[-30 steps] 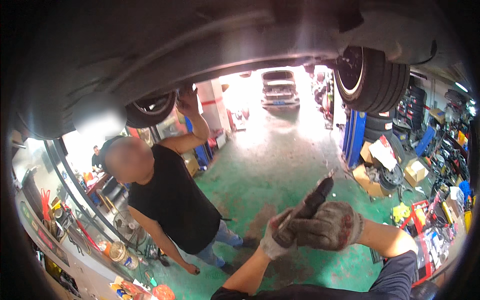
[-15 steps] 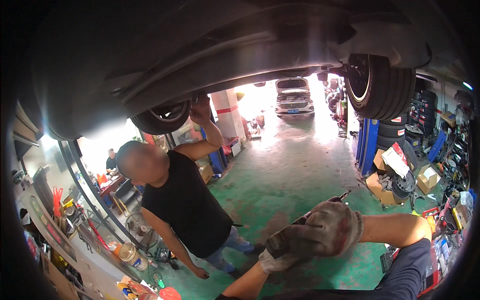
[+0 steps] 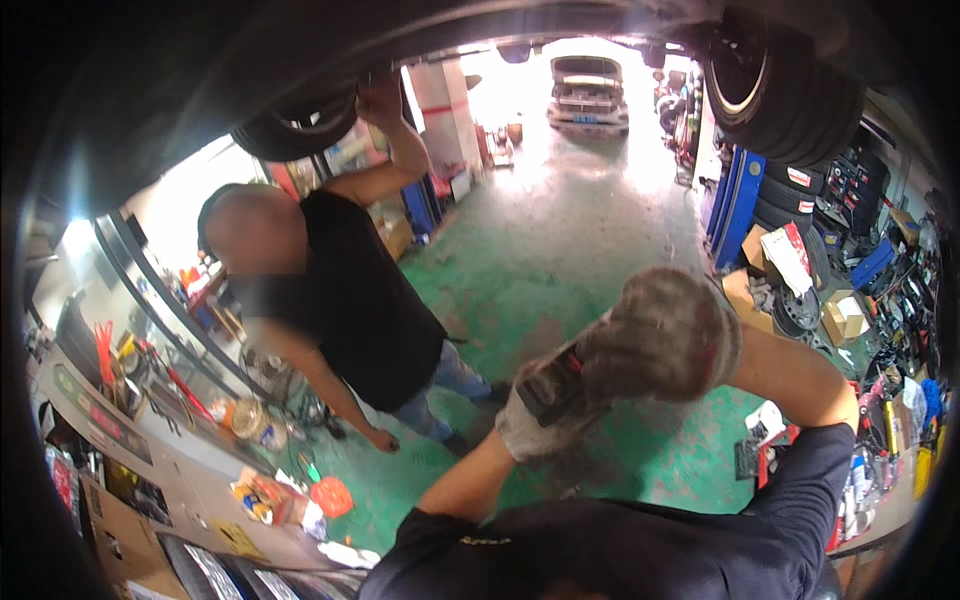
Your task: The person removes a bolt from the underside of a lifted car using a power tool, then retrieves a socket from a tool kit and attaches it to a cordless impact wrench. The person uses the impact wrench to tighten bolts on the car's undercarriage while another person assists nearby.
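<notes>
Both of my hands wear soiled grey-white work gloves and meet in front of my chest on a long black tool (image 3: pixel 553 388) with a blocky end. My left hand (image 3: pixel 535 425) is closed around that blocky end. Further along, my right hand (image 3: pixel 665 340) wraps over the tool and hides most of it, so its exact kind does not show. The raised car's dark underside (image 3: pixel 480 35) spans the top of the view. A co-worker (image 3: pixel 350 300) in a black sleeveless top stands to the left, one arm raised to a wheel (image 3: pixel 300 130).
Another wheel (image 3: pixel 785 90) hangs at the upper right, near a blue lift post (image 3: pixel 735 205). Stacked tyres (image 3: pixel 785 205), cardboard boxes (image 3: pixel 843 318) and loose parts crowd the right side. A white car (image 3: pixel 587 100) with its hood up stands far back. Left lies a bucket (image 3: pixel 258 424).
My view has tilted down, bringing more of my torso into sight. Both hands appear higher, still on the tool; its pointed far end is now hidden behind my right glove.
</notes>
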{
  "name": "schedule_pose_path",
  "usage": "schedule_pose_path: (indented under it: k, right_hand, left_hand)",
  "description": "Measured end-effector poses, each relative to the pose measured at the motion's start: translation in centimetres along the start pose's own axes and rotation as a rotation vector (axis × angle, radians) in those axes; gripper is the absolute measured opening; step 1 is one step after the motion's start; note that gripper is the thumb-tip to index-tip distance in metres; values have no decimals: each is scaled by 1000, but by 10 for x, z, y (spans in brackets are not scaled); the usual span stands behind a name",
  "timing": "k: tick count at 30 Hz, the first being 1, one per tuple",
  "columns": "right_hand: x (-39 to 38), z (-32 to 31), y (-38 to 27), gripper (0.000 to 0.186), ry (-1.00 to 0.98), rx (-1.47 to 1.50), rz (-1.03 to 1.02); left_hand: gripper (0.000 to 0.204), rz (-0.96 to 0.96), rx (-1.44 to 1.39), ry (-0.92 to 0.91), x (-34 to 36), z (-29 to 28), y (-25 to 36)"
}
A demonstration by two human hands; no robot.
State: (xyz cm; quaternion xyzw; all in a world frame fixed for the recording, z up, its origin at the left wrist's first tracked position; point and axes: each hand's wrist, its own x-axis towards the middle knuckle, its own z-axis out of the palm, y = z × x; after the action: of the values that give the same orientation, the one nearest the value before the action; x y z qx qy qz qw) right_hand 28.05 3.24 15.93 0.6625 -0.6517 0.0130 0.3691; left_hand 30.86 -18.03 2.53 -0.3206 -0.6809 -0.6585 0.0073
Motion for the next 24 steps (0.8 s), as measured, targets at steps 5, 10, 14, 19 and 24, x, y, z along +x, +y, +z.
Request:
schedule_pose_path:
  k: [5,10,14,19,24]
  right_hand:
    - [-8,-1,9,7,370,571,284]
    - [-10,-6,2,20,134,513,147]
    - [-8,-2,-13,28,46,263,66]
    - [-4,5,-18,28,54,106,-93]
    - [7,1,-20,29,40,94,-141]
  left_hand:
    - [45,-167,-893,62,6,-2,-5]
    - [45,108,-27,57,5,-6,6]
    - [49,-14,-272,31,7,-2,6]
    - [58,347,326,-25,1,-10,-7]
    - [56,-96,-467,-81,-4,-3,-28]
